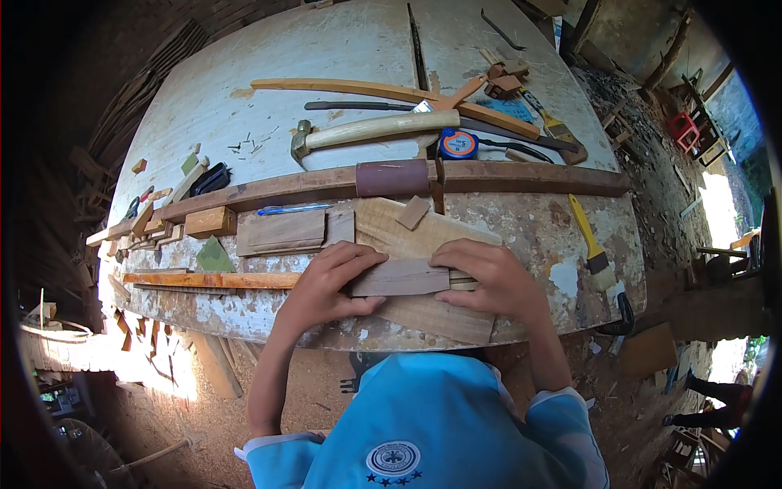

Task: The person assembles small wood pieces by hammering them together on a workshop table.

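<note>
A short grey-brown wooden board [399, 278] lies between my hands near the front of the table. My left hand [332, 281] grips its left end, thumb on the near edge and fingers on the far edge. At the right end, my right hand [487, 279] pinches it the same way. Beneath it is a wider pale wooden board [440, 319]. Just beyond sits a small square wood chip [413, 213]. A flat dark wood piece [287, 231] rests to the upper left of my left hand, with a blue pen [291, 209] along its far side.
A long wooden beam [285, 189] crosses the table, with sandpaper [392, 178] wrapped around it. Beyond it lie a hammer [375, 130], a tape measure [459, 144] and wooden strips. A yellow-handled brush [588, 236] is at right, an orange-brown strip [220, 280] at left.
</note>
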Motion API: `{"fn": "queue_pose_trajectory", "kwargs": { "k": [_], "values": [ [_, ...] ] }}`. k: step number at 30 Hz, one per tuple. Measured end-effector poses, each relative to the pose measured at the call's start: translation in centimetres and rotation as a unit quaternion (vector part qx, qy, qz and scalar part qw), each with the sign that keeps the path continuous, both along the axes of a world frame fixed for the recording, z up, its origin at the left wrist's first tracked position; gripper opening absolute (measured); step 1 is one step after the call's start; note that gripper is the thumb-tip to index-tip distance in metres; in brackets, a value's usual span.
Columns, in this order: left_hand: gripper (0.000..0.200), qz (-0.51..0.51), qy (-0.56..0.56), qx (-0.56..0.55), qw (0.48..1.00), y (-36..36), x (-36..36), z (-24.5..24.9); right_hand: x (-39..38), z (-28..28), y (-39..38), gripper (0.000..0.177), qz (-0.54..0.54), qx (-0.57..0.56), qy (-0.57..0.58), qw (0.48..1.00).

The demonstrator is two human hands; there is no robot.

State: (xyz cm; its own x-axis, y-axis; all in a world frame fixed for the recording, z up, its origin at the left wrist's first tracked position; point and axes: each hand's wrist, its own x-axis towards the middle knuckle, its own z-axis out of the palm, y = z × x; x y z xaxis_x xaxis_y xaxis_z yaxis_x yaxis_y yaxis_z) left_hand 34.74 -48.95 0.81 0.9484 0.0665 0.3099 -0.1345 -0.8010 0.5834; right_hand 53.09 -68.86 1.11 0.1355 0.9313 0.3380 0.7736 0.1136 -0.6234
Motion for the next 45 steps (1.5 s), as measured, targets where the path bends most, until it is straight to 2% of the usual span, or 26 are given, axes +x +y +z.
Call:
{"fn": "queue_pose_trajectory", "kwargs": {
  "k": [8,11,17,26,35,36,39,42,45],
  "values": [
    [0.06,0.016,0.013,-0.033,0.999,0.6,0.1,-0.3,1.1,-0.4,0.5,0.034,0.034,-0.009,0.055,0.998],
    [0.06,0.025,0.021,-0.008,0.999,1.2,-0.4,-0.2,0.8,0.1,0.5,0.034,0.016,-0.026,0.058,0.998],
    [0.056,0.064,0.054,-0.025,0.996,2.1,-1.9,-0.1,0.8,0.2,0.6,0.035,0.008,-0.039,0.061,0.997],
    [0.057,0.081,0.065,-0.036,0.994,2.1,-1.9,-0.4,0.7,0.6,0.9,0.038,0.017,-0.032,0.048,0.998],
    [0.055,0.088,0.048,-0.037,0.994,2.1,-1.7,-0.8,0.8,0.4,0.3,0.033,0.005,-0.04,0.026,0.999],
    [0.057,0.089,0.075,-0.044,0.992,2.2,-1.8,-0.7,0.8,0.4,0.2,0.033,0.006,-0.034,0.01,0.999],
    [0.064,0.074,0.115,-0.035,0.99,2.0,-1.7,0.2,0.7,0.1,0.1,0.032,0.015,-0.017,-0.023,1.0],
    [0.067,0.025,0.036,0.017,0.999,-0.1,-0.8,3.8,0.8,0.2,0.1,0.031,0.016,-0.01,-0.03,0.999],
    [0.073,-0.008,0.048,0.094,0.994,-2.2,1.6,5.1,0.8,0.2,0.0,0.031,0.022,-0.008,-0.03,0.999]
  ]
}}
